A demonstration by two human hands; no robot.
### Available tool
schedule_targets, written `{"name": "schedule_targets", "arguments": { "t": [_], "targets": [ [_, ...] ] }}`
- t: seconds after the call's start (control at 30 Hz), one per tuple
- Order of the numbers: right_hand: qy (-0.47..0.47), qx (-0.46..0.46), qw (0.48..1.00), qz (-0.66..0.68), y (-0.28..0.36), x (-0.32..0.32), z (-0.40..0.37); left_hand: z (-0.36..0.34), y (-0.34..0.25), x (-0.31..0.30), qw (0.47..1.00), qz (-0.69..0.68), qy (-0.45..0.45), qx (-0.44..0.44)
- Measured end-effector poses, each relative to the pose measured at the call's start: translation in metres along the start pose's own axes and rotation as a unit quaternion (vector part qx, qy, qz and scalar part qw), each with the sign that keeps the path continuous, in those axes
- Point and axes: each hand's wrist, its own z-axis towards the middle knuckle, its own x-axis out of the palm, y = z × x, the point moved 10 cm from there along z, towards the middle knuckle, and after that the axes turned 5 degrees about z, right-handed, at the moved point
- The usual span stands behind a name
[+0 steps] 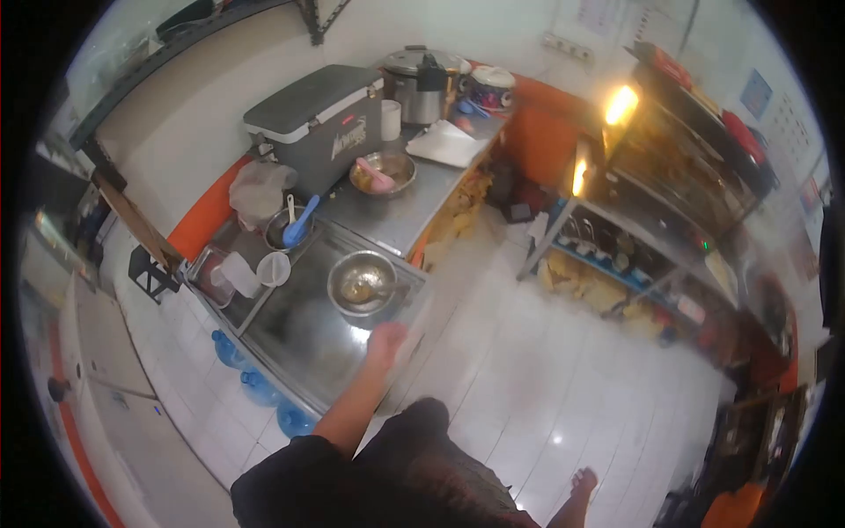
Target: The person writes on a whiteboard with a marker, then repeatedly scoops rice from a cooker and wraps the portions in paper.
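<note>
at the steel counter's [304,339] front edge, the left hand [385,341] hovers, blurred, just short of the metal bowl [362,282]; whether its fingers are closed cannot be told. beside it, white floor tiles [546,378] lie open, and water bottles [260,385] crowd the counter's far side.
</note>
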Motion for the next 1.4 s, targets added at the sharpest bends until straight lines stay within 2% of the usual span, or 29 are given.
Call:
{"name": "schedule_targets", "arguments": {
  "t": [0.07,0.13,0.2,0.23,0.27,0.33,0.37,0.4,0.43,0.47,0.53,0.6,0.67,0.73,0.77,0.8,0.83,0.9,0.97,1.03,1.1,1.2,1.3,1.37,1.4],
  "targets": [
    [0.018,-0.093,0.996,0.007,0.113,0.091,0.022,0.014,-0.026,0.000,0.991,-0.066,-0.113,0.025],
    [0.105,-0.113,0.988,-0.021,0.180,0.191,0.039,0.036,-0.040,-0.003,0.976,-0.096,-0.190,0.054],
    [0.182,-0.117,0.976,-0.037,0.205,0.267,0.035,0.045,-0.040,-0.017,0.964,-0.083,-0.239,0.080],
    [0.217,-0.115,0.969,-0.041,0.206,0.300,0.034,0.037,-0.048,-0.003,0.963,-0.093,-0.237,0.092],
    [0.253,-0.115,0.960,-0.043,0.206,0.336,0.033,0.030,-0.046,-0.004,0.956,-0.093,-0.269,0.072],
    [0.267,-0.002,0.959,-0.090,0.169,0.383,0.063,0.021,-0.029,-0.003,0.938,-0.103,-0.329,0.032],
    [0.300,0.021,0.948,-0.109,0.169,0.408,0.054,0.020,-0.046,0.002,0.918,0.015,-0.381,0.109],
    [0.330,0.047,0.934,-0.131,0.168,0.424,0.047,0.014,-0.059,0.016,0.875,0.135,-0.428,0.178],
    [0.311,0.051,0.935,-0.160,0.176,0.434,0.053,0.001,-0.079,0.047,0.812,0.259,-0.466,0.238],
    [0.295,0.054,0.936,-0.185,0.182,0.450,0.058,0.005,-0.090,0.077,0.813,0.281,-0.439,0.258],
    [0.278,0.056,0.936,-0.208,0.206,0.492,0.075,0.023,-0.158,0.168,0.813,0.323,-0.380,0.301],
    [0.272,0.058,0.938,-0.209,0.232,0.527,0.106,0.069,-0.207,0.204,0.721,0.455,-0.362,0.377],
    [0.275,0.038,0.931,-0.239,0.263,0.579,0.137,0.133,-0.234,0.203,0.747,0.458,-0.371,0.307],
    [0.289,0.012,0.921,-0.259,0.298,0.646,0.167,0.203,-0.248,0.157,0.697,0.474,-0.404,0.356],
    [0.299,0.003,0.917,-0.263,0.310,0.680,0.184,0.236,-0.259,0.138,0.685,0.502,-0.410,0.333],
    [0.355,-0.017,0.894,-0.271,0.320,0.718,0.206,0.260,-0.270,0.124,0.672,0.532,-0.414,0.308],
    [0.315,-0.013,0.900,-0.302,0.339,0.753,0.203,0.276,-0.278,0.111,0.662,0.551,-0.426,0.277],
    [0.391,-0.060,0.872,-0.289,0.376,0.826,0.179,0.307,-0.295,0.093,0.644,0.584,-0.444,0.215],
    [0.431,-0.089,0.850,-0.290,0.404,0.886,0.146,0.334,-0.302,0.082,0.530,0.724,-0.415,0.152],
    [0.457,-0.111,0.827,-0.308,0.426,0.938,0.114,0.359,-0.310,0.056,0.508,0.729,-0.439,0.135],
    [0.464,-0.116,0.808,-0.345,0.439,0.973,0.092,0.372,-0.318,0.022,0.576,0.613,-0.517,0.160],
    [0.452,-0.098,0.812,-0.357,0.440,0.993,0.098,0.396,-0.329,0.003,0.525,0.627,-0.546,0.179],
    [0.395,-0.093,0.793,-0.454,0.443,0.992,0.116,0.430,-0.331,-0.026,0.654,0.565,-0.484,0.136],
    [0.340,-0.083,0.806,-0.477,0.441,0.977,0.115,0.442,-0.341,-0.017,0.593,0.618,-0.470,0.215],
    [0.315,-0.080,0.812,-0.485,0.441,0.974,0.114,0.452,-0.341,-0.019,0.629,0.584,-0.451,0.244]
  ]
}}
